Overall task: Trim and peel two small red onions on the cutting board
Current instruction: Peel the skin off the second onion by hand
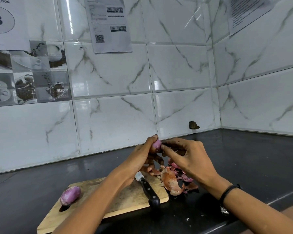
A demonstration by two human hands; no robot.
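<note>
My left hand grips a small purple-red onion held up above the far edge of the wooden cutting board. My right hand touches the onion's right side with thumb and fingertips, fingers curled at its skin. A second onion, peeled and purple, lies on the board's left end. A black-handled knife lies on the board's right side, blade pointing away and partly hidden under my left wrist.
A heap of orange and pink onion skins lies on the dark counter just right of the board. Tiled walls close the counter at the back and right. Small white scraps sit near the front edge.
</note>
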